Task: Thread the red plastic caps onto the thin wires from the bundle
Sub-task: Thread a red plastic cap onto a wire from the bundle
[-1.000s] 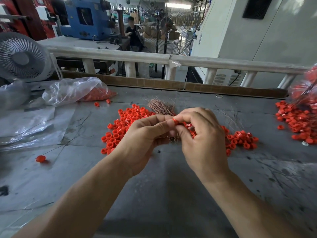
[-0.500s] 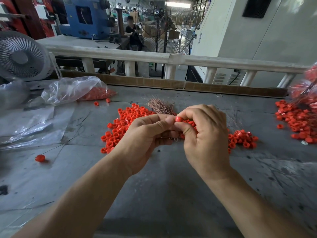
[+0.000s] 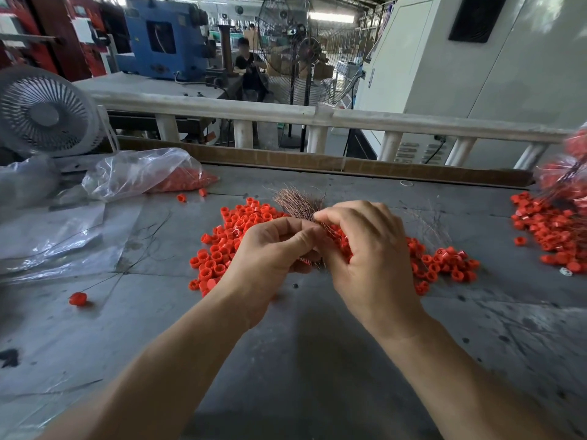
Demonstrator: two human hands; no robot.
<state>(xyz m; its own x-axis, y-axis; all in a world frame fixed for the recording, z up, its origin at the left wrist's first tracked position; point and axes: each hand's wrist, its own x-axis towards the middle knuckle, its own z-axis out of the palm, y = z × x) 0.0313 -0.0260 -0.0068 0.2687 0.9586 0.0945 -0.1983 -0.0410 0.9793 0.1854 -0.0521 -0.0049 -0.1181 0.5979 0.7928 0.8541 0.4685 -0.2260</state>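
My left hand (image 3: 270,252) grips a bundle of thin coppery wires (image 3: 297,201), whose tips fan out above my fingers. My right hand (image 3: 365,249) meets it at the centre, thumb and forefinger pinching at the wires near the top of the bundle, with several red caps (image 3: 341,241) cupped in its palm. A loose pile of red plastic caps (image 3: 228,239) lies on the grey table (image 3: 301,360) behind and left of my hands. More caps (image 3: 444,263) lie to the right of my right hand.
A clear bag of red caps (image 3: 149,173) lies at the back left beside a white fan (image 3: 44,112). Plastic sheets (image 3: 54,236) cover the left side. One capped wire (image 3: 78,298) lies alone at left. Finished capped wires (image 3: 552,227) are heaped at the far right edge.
The red cap pinched at my right fingertips half a second ago is no longer visible there. My right fingers have shifted up onto the wire tips; both hands stay together.
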